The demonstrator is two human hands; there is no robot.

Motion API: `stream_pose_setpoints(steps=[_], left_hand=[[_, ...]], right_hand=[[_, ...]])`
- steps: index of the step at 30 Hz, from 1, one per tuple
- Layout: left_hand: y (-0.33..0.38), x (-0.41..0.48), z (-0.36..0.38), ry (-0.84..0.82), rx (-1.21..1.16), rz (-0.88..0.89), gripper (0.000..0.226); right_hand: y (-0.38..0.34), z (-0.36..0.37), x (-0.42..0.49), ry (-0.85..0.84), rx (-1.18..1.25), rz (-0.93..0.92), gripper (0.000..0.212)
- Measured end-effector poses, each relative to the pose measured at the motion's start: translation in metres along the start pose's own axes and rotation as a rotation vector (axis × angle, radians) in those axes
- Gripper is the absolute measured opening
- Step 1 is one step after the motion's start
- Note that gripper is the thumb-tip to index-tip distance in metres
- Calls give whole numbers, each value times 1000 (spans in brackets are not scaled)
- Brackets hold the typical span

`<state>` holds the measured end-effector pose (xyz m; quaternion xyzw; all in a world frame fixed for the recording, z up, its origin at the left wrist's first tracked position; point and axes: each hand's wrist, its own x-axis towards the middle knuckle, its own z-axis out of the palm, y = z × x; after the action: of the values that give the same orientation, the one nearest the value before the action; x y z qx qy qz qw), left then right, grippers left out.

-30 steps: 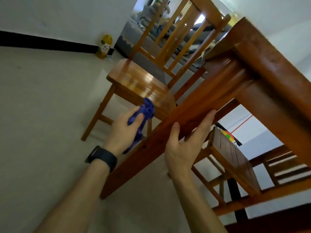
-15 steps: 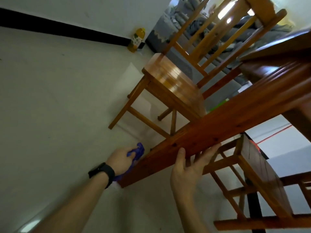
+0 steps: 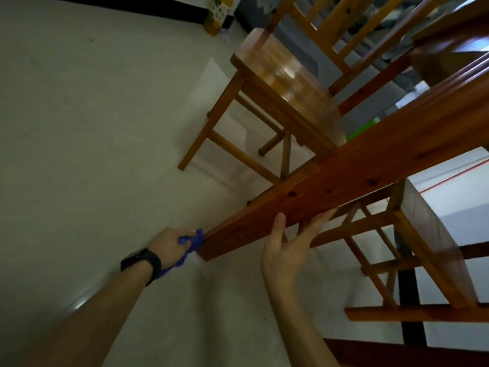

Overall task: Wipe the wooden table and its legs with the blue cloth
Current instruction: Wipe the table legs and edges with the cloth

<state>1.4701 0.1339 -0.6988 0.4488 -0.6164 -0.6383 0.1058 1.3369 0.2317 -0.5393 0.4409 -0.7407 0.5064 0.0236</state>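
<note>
your left hand (image 3: 171, 245) has slid down the table leg (image 3: 344, 178) since a second ago and now sits at its foot, just above the floor (image 3: 92, 128). its fingers are curled tight round the bunched blue cloth (image 3: 195, 238), which touches the leg's bottom end. a black watch (image 3: 143, 260) is on that wrist. your right hand (image 3: 284, 251) stays higher up the leg, spread wide, thumb flat on the near face and straight fingers reaching behind it, gripping nothing. a wooden chair (image 3: 285, 75) stands beyond the leg, and a yellow bottle (image 3: 215, 18) stands by the far wall.
</note>
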Motion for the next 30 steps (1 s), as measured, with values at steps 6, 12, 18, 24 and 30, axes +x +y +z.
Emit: stream_pose_setpoints(steps=[6, 12, 18, 24, 30], left_hand=[[85, 20, -13, 287, -259, 269, 39], [90, 51, 39, 114, -154, 281, 33], [-37, 34, 4, -16, 282, -192, 33], [19, 68, -14, 355, 36, 36, 33], [6, 64, 50, 87, 256, -80, 40]], right_hand=[[23, 18, -18, 22, -44, 72, 77], [35, 29, -17, 43, -15, 79, 65], [42, 28, -22, 45, -19, 134, 62], [50, 30, -22, 77, 9, 116, 62], [53, 30, -22, 55, -18, 144, 66]])
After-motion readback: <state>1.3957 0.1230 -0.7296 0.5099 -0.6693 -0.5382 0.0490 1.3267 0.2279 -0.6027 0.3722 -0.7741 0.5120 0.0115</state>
